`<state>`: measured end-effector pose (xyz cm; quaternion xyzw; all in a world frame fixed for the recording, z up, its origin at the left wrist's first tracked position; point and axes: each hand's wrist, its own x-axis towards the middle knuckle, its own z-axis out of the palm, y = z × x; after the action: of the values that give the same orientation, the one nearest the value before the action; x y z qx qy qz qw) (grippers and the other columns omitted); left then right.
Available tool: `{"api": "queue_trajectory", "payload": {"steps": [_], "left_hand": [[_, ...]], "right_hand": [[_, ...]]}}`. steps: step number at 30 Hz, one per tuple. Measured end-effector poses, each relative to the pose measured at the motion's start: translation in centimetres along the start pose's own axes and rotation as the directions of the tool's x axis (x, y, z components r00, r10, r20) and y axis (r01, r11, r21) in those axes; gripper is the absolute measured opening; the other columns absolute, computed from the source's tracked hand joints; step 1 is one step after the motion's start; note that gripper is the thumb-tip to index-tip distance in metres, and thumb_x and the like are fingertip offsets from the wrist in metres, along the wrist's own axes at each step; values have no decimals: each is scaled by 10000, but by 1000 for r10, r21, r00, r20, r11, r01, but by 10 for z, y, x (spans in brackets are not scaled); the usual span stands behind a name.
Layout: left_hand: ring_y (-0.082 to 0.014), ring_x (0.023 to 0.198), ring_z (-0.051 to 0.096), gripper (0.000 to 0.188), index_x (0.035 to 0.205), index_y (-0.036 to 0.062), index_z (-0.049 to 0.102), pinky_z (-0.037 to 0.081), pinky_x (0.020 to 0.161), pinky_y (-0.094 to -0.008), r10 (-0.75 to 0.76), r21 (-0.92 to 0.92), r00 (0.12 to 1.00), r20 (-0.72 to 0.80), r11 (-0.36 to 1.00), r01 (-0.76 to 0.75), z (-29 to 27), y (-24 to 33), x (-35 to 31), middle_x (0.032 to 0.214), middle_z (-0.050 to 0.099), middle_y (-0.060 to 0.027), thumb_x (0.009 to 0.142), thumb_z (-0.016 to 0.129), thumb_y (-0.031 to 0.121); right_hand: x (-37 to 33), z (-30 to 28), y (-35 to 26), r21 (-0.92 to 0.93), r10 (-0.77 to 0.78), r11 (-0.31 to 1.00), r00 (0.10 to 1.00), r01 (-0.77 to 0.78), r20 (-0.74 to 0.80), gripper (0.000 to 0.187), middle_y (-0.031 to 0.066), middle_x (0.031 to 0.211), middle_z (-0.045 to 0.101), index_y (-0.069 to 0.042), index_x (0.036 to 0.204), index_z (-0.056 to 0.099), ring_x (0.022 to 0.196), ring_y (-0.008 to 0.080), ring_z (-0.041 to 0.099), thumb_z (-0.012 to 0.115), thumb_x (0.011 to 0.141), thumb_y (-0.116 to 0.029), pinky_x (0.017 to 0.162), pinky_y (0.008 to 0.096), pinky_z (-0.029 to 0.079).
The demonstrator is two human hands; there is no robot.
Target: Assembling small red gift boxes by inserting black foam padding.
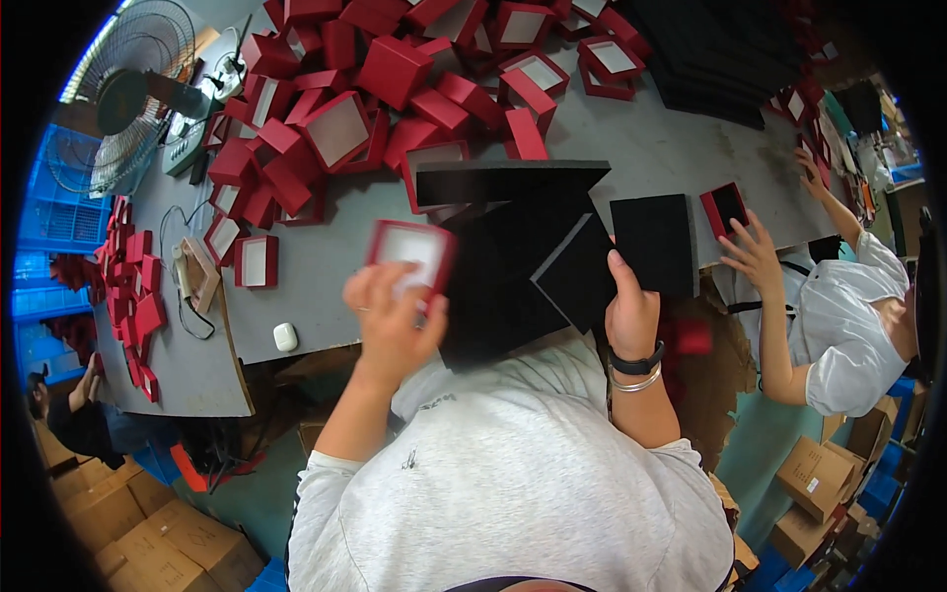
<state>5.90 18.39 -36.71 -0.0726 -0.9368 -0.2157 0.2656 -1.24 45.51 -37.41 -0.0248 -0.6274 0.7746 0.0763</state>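
In my left hand (390, 311) is a small red box (449, 259) with a white inside, its fingers closed round it and reaching into it; both are slightly blurred. My right hand (631, 314), with a dark wristband and a bangle, pinches a black foam pad (653, 242) between thumb and fingers. Between my hands, at my lap and the table's edge, lie several black foam sheets (493, 286), overlapping at angles. A long foam piece (513, 181) lies across their far end. What the fingers do beneath the pad is hidden.
Red boxes (395, 71) heap across the far side of the grey table (335, 321). Stacked black sheets (691, 59) lie at the far right. At right, a co-worker's hand (755, 255) is beside a red box (725, 209). A fan (123, 99) and white case (285, 337) are left.
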Motion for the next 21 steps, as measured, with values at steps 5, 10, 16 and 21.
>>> {"api": "queue_trajectory", "payload": {"steps": [5,10,16,21], "left_hand": [[-301,1248,459,192,739,134,636,272,1083,-513,283,-93,941,186,958,-270,24,41,-12,1192,614,-49,732,792,246],[-426,1404,322,911,1321,52,442,306,1103,-526,58,-183,993,105,982,-38,40,41,-18,1469,335,-230,591,944,264],[-443,1360,378,1123,1495,11,247,338,1084,-525,-119,-295,985,127,943,152,44,43,-19,1522,271,-290,631,924,246],[-448,1352,383,1070,1485,2,281,365,1077,-528,-100,-305,981,169,941,148,44,40,-22,1511,286,-282,659,908,264]], "right_hand": [[-8,23,1,-258,100,964,988,-66,119,252,75,1149,685,35,1169,658,1056,152,624,657,956,-99,938,280,475],[-20,40,8,-177,79,982,991,-59,112,256,72,1109,673,32,1189,615,995,142,610,624,989,-127,893,293,474],[-26,52,17,-552,-111,766,914,329,391,255,146,1049,546,-2,1063,523,1079,358,474,663,873,-97,947,428,419],[-31,54,23,-619,-168,627,858,473,485,282,153,1182,535,-3,1083,493,1169,361,460,644,847,-37,1023,438,372]]}}
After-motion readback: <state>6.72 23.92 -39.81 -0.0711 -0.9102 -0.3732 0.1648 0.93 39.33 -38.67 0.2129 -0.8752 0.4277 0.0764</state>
